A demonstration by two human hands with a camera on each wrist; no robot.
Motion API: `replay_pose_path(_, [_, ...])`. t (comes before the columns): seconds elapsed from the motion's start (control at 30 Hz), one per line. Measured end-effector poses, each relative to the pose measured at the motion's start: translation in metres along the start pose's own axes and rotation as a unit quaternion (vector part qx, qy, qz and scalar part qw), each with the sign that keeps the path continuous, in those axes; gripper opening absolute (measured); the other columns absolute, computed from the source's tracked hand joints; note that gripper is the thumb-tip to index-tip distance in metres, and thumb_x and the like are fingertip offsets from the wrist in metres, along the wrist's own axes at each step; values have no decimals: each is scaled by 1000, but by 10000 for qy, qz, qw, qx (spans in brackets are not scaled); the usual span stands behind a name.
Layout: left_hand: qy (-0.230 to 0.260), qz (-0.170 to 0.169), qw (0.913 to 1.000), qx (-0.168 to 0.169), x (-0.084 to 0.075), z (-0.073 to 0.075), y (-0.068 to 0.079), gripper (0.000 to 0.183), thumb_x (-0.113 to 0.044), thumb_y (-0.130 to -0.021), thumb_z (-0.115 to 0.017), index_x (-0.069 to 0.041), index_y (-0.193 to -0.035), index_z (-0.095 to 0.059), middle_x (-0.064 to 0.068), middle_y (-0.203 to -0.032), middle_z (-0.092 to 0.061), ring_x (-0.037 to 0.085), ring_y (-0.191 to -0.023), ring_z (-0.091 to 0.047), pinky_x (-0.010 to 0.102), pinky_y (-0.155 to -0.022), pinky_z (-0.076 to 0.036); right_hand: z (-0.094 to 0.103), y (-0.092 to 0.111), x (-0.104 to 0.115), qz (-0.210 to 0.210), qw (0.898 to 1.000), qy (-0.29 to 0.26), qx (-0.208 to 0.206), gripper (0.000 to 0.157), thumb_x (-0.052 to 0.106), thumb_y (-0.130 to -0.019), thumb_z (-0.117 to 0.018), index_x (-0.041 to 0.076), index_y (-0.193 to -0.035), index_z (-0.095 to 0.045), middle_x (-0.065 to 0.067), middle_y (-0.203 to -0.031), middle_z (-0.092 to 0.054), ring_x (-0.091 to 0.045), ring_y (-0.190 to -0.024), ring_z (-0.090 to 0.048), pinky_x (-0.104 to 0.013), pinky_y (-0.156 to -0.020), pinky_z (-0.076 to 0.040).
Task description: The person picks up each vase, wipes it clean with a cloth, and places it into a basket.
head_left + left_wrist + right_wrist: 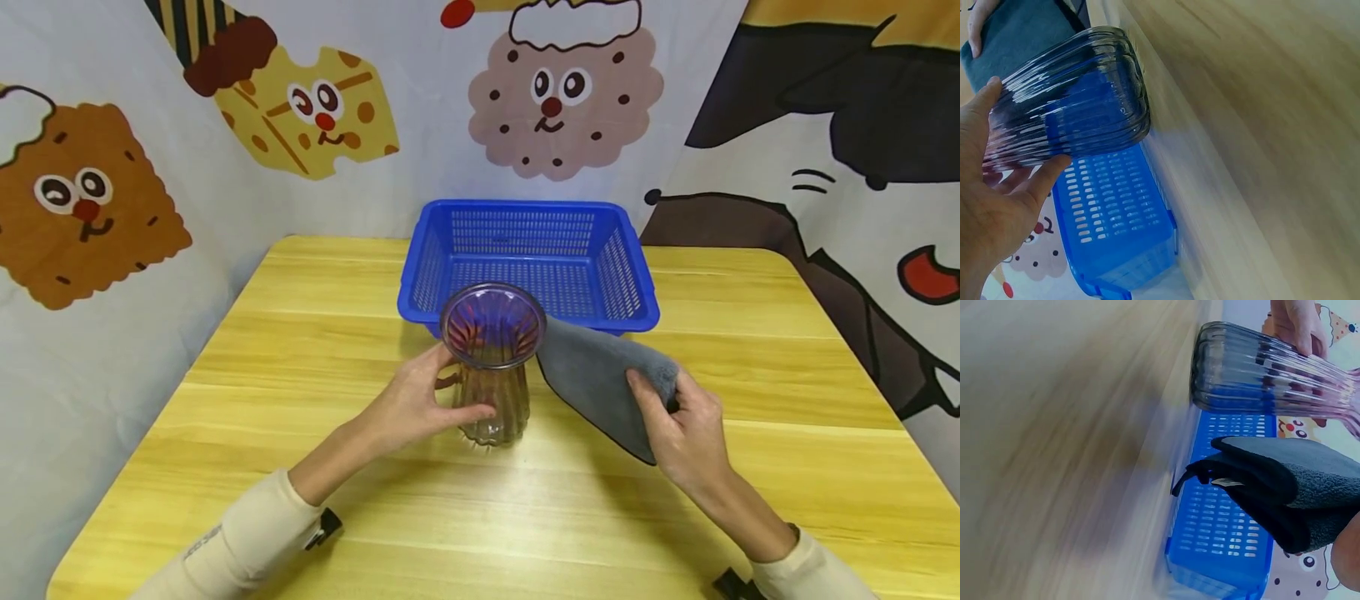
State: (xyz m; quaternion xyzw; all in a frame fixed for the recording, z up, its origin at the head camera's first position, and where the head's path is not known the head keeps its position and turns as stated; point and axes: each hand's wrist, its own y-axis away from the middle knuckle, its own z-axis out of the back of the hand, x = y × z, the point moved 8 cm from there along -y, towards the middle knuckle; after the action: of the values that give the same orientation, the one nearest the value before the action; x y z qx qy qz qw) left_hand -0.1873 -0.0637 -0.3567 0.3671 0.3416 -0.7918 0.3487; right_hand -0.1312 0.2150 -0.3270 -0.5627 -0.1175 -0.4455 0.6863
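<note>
A ribbed clear glass vase (498, 382) with a flared, purplish rim stands upright near the middle of the table. My left hand (408, 402) grips its body from the left, thumb across the near side. Seen from the left wrist, the vase (1079, 100) has its base close to the wood; whether it touches I cannot tell. In my right hand (692, 433) is a grey cloth (596, 379) with dark edging, pinched at its right end. Its far corner reaches the vase's rim on the right. The right wrist view shows the cloth (1329, 481) folded over.
Behind the vase, a blue plastic basket (651, 312) with perforated walls sits at the back of the wood-patterned table (315, 333). A white curtain (427, 108) printed with cartoon biscuits hangs behind and to the sides.
</note>
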Motion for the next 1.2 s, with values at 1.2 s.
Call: replay_pose_path(1.2, [-370,-464,9982,124,-12,-23,-12,93,-27,-79,-91,-20,-156,-38,8,-150,-48,24,-134,-49,27,-92,-56,-50,5,34,-58,9787,-1963,600,36,-14,-98,-52,-12,-134,-55,-16,-126,-66,-20,-108,-66,-29,-90,-58])
